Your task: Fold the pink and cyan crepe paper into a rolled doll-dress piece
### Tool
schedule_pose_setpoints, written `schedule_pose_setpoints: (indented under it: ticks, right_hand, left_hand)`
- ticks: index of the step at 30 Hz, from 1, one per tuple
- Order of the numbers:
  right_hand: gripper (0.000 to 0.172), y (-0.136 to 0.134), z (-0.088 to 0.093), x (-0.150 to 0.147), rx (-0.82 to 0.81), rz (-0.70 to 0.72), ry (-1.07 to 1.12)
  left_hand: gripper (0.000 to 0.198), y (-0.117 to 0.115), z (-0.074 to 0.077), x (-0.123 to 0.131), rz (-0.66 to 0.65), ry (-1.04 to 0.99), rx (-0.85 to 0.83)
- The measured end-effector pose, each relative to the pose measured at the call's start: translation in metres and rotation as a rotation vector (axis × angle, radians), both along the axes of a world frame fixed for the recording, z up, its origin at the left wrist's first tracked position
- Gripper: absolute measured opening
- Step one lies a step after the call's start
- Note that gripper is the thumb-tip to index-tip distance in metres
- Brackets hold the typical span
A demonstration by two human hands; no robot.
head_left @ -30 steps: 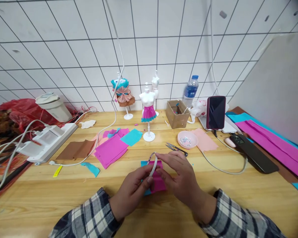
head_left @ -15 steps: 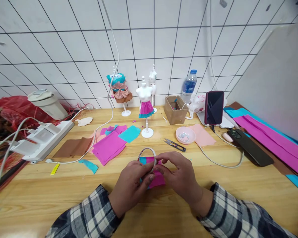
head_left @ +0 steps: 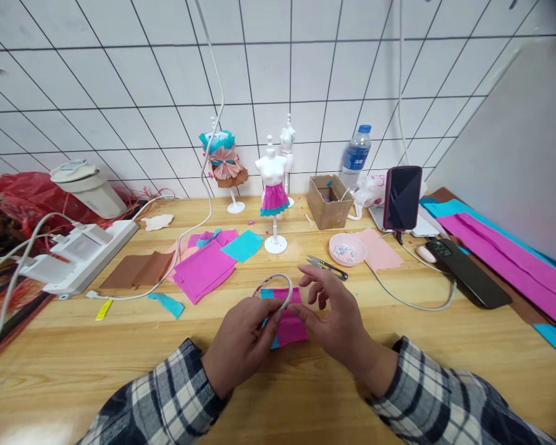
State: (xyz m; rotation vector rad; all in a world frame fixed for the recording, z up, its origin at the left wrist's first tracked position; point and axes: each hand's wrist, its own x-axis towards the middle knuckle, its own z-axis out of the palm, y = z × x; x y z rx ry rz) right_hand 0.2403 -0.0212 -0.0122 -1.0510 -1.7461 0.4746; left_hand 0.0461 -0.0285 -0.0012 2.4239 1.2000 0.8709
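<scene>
At the back edge of the bench, a bottle; near its left edge, a white power strip.

One left hand and one right hand made two hands. There was one white loop and one two-coloured cloth. One ruffled dress form, one skirted dress form and one plain dress form made three. Phones numbered two: a propped phone and a flat phone. Of the following there was one each: bottle, cardboard box, pink bowl, pair of snips, power strip, yellow tag. The bowl's small pieces could not be counted.
</scene>
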Motion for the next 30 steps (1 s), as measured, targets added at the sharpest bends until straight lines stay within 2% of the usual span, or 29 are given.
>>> schedule_pose_setpoints:
  ticks: [2,4,6,14,18,20,22,23,26,28,30]
  right_hand:
    - [0.031,0.000,0.000,0.001,0.063,0.034,-0.078]
    - [0.014,-0.001,0.001,0.000,0.114,0.025,-0.118]
    - [0.004,-0.003,0.003,-0.001,0.150,-0.003,-0.134]
    - [0.010,-0.008,0.005,-0.004,0.208,0.041,-0.324]
    - [0.019,-0.013,0.005,-0.007,0.350,0.084,-0.428]
    - [0.018,-0.015,0.006,-0.005,0.383,0.108,-0.398]
    - [0.014,-0.013,0.008,0.000,0.314,0.127,-0.290]
    - [0.011,-0.011,0.009,0.003,0.241,0.131,-0.224]
    - [0.011,0.002,0.007,0.013,-0.066,0.117,-0.060]
    - [0.014,0.010,0.004,0.017,-0.252,0.104,0.000]
    - [0.015,0.015,0.002,0.018,-0.384,0.123,0.049]
  left_hand:
    - [0.018,0.000,0.000,0.000,0.006,-0.004,-0.002]
    - [0.018,0.000,0.000,0.000,0.013,0.001,-0.006]
    - [0.018,0.000,0.001,0.000,0.028,0.013,-0.011]
    - [0.019,-0.001,0.006,0.004,0.068,0.047,0.040]
    - [0.025,-0.005,0.005,0.007,0.085,-0.115,-0.139]
    - [0.029,0.000,0.007,-0.001,0.180,-0.249,-0.202]
    - [0.031,0.014,0.012,-0.021,0.337,-0.307,-0.114]
    - [0.032,0.023,0.014,-0.035,0.380,-0.265,-0.046]
    - [0.032,0.056,0.012,-0.083,0.384,0.102,0.178]
    - [0.038,0.074,0.003,-0.111,0.429,0.299,0.183]
    - [0.039,0.084,-0.007,-0.128,0.414,0.382,0.083]
